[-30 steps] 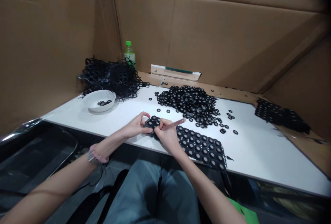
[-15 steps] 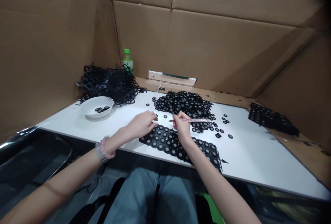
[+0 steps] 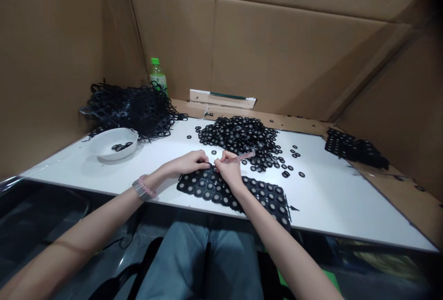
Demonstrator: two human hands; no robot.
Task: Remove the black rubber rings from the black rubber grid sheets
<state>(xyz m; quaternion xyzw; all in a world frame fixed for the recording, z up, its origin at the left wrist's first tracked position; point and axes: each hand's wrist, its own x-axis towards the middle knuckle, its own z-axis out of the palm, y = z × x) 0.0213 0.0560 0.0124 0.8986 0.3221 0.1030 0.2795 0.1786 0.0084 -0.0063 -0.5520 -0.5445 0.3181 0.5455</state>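
Note:
A black sheet of round rings (image 3: 272, 197) lies along the front edge of the white table. My right hand (image 3: 229, 169) is closed round a thin pinkish pen-like tool (image 3: 245, 156), its tip down by the sheet's back edge and hidden by the fingers. Close beside it, my left hand (image 3: 194, 161) has its fingers pressed together at the same back edge; what they grip, if anything, is too small to make out. Behind both hands is a heap of loose black rings (image 3: 238, 134).
A white bowl (image 3: 100, 152) with several black rings stands at the left, before a tangle of black webbing (image 3: 131, 108) and a green-capped bottle (image 3: 158, 77). More black sheets (image 3: 356, 149) lie at the right. Cardboard walls (image 3: 270, 55) surround the table.
My right hand has come down and left towards my left hand, and the tool now tilts with its tip lower. The left fingers have closed at the sheet's edge. The camera view has shifted slightly.

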